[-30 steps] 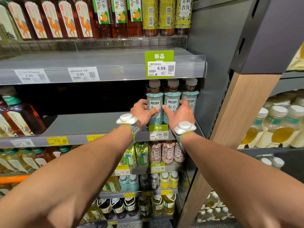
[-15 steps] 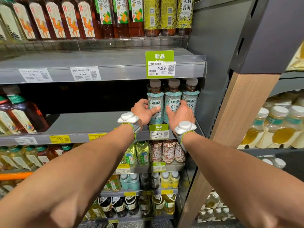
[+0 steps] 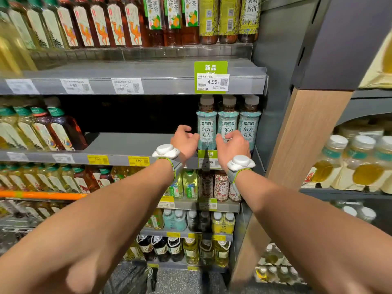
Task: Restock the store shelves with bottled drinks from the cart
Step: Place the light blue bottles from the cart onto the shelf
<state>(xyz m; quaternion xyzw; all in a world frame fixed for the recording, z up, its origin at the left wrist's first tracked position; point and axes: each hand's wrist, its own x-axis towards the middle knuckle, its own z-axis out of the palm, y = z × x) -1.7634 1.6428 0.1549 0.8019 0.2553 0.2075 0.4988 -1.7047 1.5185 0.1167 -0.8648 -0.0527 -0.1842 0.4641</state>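
Three teal-labelled tea bottles stand in a row at the right end of the middle grey shelf (image 3: 127, 143): left bottle (image 3: 206, 124), middle bottle (image 3: 228, 119), right bottle (image 3: 250, 122). My left hand (image 3: 184, 142) hovers just left of the left bottle with loosely curled fingers and holds nothing. In front of the lower part of the middle bottle is my right hand (image 3: 232, 146), fingers relaxed and bent; no grip on it shows. Both wrists wear white sensor bands.
An orange cart handle (image 3: 42, 195) crosses the lower left, with blurred bottles under it. Brown tea bottles (image 3: 61, 128) fill the shelf's left end; bare shelf lies between them and the teal bottles. A wooden upright (image 3: 297, 155) borders the right side. Stocked shelves sit above and below.
Both hands have come off the teal bottles and drawn back slightly toward me. The bottles now stand with labels facing front. The view has shifted a little to the left.
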